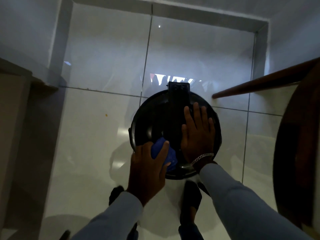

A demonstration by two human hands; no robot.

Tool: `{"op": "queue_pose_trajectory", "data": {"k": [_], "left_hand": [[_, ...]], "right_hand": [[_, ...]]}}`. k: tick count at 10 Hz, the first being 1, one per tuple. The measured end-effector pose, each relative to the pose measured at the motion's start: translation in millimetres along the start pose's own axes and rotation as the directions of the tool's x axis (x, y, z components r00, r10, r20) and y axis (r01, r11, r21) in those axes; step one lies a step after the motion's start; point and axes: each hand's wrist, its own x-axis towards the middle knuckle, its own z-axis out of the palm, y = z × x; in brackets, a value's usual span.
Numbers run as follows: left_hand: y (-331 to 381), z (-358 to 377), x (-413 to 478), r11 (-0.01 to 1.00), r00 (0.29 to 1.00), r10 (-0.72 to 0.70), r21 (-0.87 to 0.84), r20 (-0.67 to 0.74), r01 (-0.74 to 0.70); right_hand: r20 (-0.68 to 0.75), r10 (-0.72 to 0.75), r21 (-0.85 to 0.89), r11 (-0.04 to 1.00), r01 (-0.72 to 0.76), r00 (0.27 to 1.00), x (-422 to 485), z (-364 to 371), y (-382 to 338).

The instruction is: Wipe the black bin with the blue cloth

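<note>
A round black bin (152, 118) with a closed lid stands on the white tiled floor, seen from straight above; its hinge block points away from me. My left hand (149, 170) grips a bunched blue cloth (170, 157) and presses it on the near left part of the lid. My right hand (198, 134) lies flat on the right half of the lid, fingers spread, a silver bracelet at the wrist. Both arms wear light grey sleeves.
A dark wooden round tabletop (297, 153) with a slanted leg (259, 82) stands at the right. A beige cabinet (13, 118) fills the left edge. White walls form a corner beyond the bin. My feet (190, 201) in dark sandals stand just behind it.
</note>
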Motion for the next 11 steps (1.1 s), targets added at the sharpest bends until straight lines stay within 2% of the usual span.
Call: {"op": "queue_pose_trajectory", "data": {"k": [1,2,3,4,5,6,7,8,9,10,11], "left_hand": [[15,-10,0,0.969,0.977,-0.159,-0.170,0.144,0.182],[37,-40,6,0.790,0.925,-0.312,-0.481,0.217,0.380],[79,-92,11,0.670,0.941,-0.287,-0.664,0.181,0.332],[134,-141,6,0.494,0.942,-0.251,-0.807,0.223,0.323],[188,-174,-2,0.451,0.959,-0.235,-0.855,0.160,0.254],[252,-193,-3,0.589,0.983,-0.167,-0.793,0.071,0.157],[308,-190,10,0.696,0.999,-0.051,-0.717,0.016,0.047],[339,-170,38,0.786,0.997,0.018,-0.618,0.070,0.029],[342,-153,58,0.867,0.943,0.059,-0.486,0.327,0.114],[345,-165,64,0.814,0.910,0.075,-0.553,0.407,0.180],[345,-203,53,0.782,0.950,0.069,-0.608,0.304,0.137]], "right_hand": [[0.085,-0.010,0.120,0.993,0.000,0.996,-5,-15,-2],[0.096,0.149,0.425,0.888,-0.175,0.984,-33,-52,-17],[0.304,0.377,0.768,0.446,-0.460,0.875,-74,-114,-43],[0.383,0.407,0.872,0.137,-0.470,0.829,-111,-192,-49],[0.266,0.464,0.910,0.170,-0.379,0.845,-137,-265,-34],[0.184,0.605,0.916,0.179,-0.358,0.774,-156,-310,4],[0.196,0.749,0.921,0.081,-0.380,0.633,-162,-323,48],[0.154,0.797,0.816,0.231,-0.530,0.584,-154,-318,90],[0.238,0.768,0.562,0.390,-0.730,0.594,-143,-311,114],[0.436,0.698,0.362,0.442,-0.821,0.568,-137,-324,123],[0.401,0.688,0.367,0.484,-0.794,0.605,-144,-354,112]]}}
